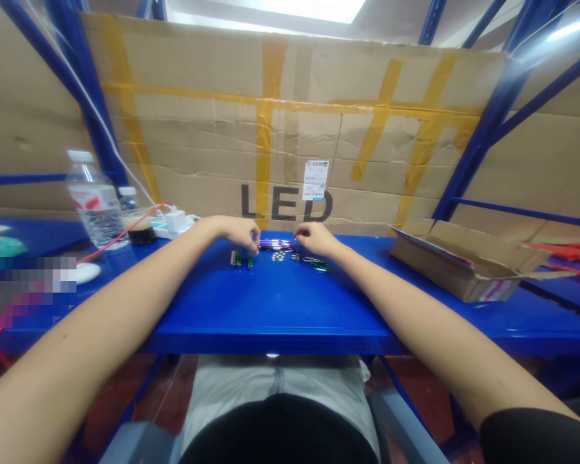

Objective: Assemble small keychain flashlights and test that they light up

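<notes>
Both my arms reach far forward over a blue table (280, 309). My left hand (241, 233) and my right hand (315, 238) are curled, their fingertips pinching the two ends of a bundle of thin purple rods (276, 244) lying near the table's back edge. Just in front of my left hand lie short dark and green cylinders (240, 259). A cluster of small silver rings (279, 256) sits in front of the bundle. Green and silver small parts (315, 262) lie below my right hand.
A taped cardboard sheet marked LED (290, 148) stands behind the table. An open cardboard box (468, 264) sits at right. At left stand a water bottle (94, 200), a dark drink bottle (138, 219), a white power strip (174, 222) with a red cable, and a white mouse (87, 272).
</notes>
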A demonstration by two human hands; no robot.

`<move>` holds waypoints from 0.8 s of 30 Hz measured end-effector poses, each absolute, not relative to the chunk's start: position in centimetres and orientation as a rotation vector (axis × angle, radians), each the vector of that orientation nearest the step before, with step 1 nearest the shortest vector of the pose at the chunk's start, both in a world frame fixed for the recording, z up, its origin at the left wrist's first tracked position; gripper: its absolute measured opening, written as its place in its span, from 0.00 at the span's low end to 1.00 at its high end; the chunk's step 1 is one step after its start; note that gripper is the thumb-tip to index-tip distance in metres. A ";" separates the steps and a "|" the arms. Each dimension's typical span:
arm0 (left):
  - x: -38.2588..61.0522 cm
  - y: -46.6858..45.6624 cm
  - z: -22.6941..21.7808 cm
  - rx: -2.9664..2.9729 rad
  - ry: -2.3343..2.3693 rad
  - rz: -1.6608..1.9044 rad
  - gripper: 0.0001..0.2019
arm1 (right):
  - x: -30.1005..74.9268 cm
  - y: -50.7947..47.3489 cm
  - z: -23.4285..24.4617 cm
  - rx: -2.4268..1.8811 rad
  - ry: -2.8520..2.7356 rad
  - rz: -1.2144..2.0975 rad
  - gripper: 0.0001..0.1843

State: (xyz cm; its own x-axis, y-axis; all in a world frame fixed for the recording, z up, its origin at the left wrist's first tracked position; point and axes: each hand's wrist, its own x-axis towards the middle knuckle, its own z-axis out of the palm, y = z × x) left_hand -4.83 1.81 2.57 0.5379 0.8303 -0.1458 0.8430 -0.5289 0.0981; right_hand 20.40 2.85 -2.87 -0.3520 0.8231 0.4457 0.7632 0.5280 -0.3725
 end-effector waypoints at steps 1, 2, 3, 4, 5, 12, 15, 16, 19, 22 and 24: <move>-4.8 1.5 2.8 2.590 1.428 -0.223 0.20 | 20.6 2.9 -2.8 -1.284 -2.168 0.140 0.10; -4.8 1.3 3.0 2.571 1.421 -0.298 0.24 | 20.8 2.8 -2.7 -1.286 -2.157 0.148 0.10; -4.6 1.0 3.0 2.565 1.420 -0.350 0.27 | 21.0 2.8 -2.6 -1.288 -2.148 0.155 0.10; -4.4 0.7 3.0 2.571 1.428 -0.383 0.28 | 21.2 2.8 -2.6 -1.288 -2.140 0.159 0.10; -4.3 0.5 2.9 2.583 1.436 -0.398 0.28 | 21.2 2.7 -2.5 -1.285 -2.135 0.160 0.10; -2.6 -0.1 2.1 2.803 1.306 0.259 0.30 | 19.7 1.2 -2.2 -1.111 -2.029 0.475 0.07; -1.4 -0.8 1.8 2.989 1.107 0.718 0.27 | 18.7 0.1 -2.0 -1.000 -2.020 0.855 0.13; -1.0 -1.0 1.8 3.029 1.043 0.762 0.27 | 18.4 -0.2 -1.9 -0.985 -1.997 0.897 0.14; -0.3 -1.6 1.8 3.030 0.940 0.852 0.31 | 18.2 -0.7 -1.7 -0.966 -1.886 0.991 0.12; -0.6 -1.3 2.1 2.920 1.012 0.967 0.25 | 18.6 -0.6 -1.5 -0.978 -1.813 1.055 0.05; -1.2 -0.8 2.2 2.900 1.116 0.818 0.13 | 19.0 -0.3 -1.5 -1.010 -1.744 1.048 0.02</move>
State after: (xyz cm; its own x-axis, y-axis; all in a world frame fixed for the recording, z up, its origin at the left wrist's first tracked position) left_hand -1.22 -0.76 2.16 0.6295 0.6078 0.4841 0.6446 -0.7564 0.1115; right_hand 19.04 -0.30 -1.46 -0.3198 0.9141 0.2494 0.2088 0.3248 -0.9224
